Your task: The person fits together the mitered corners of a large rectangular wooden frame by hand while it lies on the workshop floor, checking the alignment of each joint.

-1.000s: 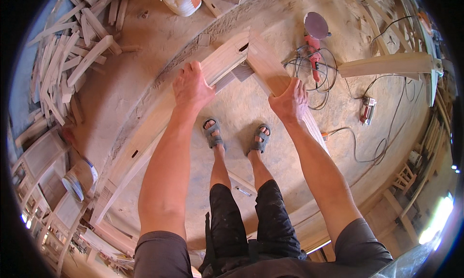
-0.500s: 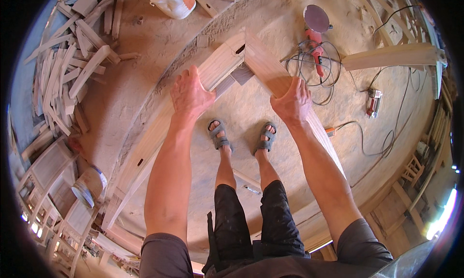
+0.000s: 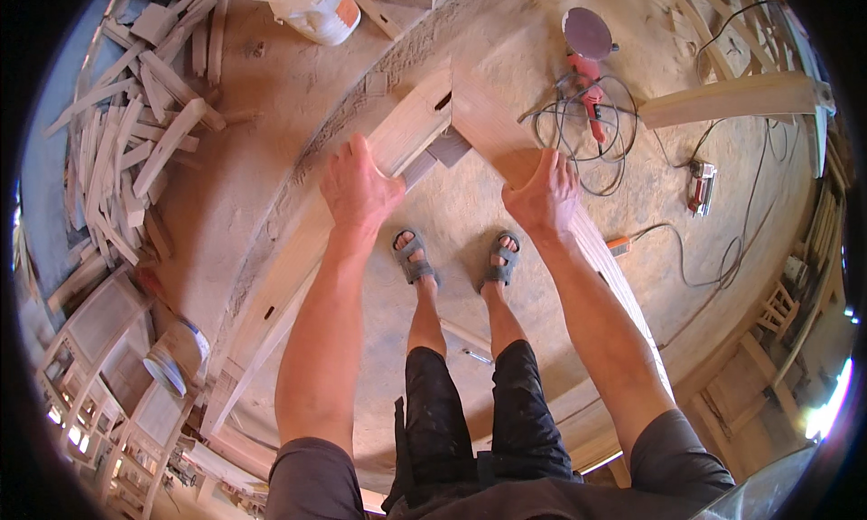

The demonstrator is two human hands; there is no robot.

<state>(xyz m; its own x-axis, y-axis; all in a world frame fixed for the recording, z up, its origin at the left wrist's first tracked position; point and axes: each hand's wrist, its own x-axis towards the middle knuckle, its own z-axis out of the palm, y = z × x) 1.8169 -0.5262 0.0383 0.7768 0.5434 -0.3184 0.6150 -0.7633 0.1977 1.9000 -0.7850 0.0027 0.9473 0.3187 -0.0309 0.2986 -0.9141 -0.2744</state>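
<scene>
A pale wooden frame (image 3: 411, 127) made of wide boards reaches away from me, two boards meeting at a mitred corner. A dark slot is cut near that corner, and another lies farther down the left board. My left hand (image 3: 361, 187) is closed over the left board, thumb on the inner edge. The right board (image 3: 492, 127) is gripped the same way by my right hand (image 3: 547, 195). My fingertips are hidden behind the boards' outer sides. Beneath the corner, a small wooden block (image 3: 448, 148) shows inside the frame. My sandalled feet stand between the boards.
A red disc sander (image 3: 587, 84) with coiled cable lies at far right, and a smaller red-and-silver power tool (image 3: 701, 188) nearer. Wood offcuts (image 3: 117, 149) are heaped at left, above a bucket (image 3: 177, 357). A plastic jug (image 3: 312, 12) stands at the back.
The whole view has shifted slightly, with the jug, offcuts and hands a little lower in the picture. Both hands keep their hold on the frame.
</scene>
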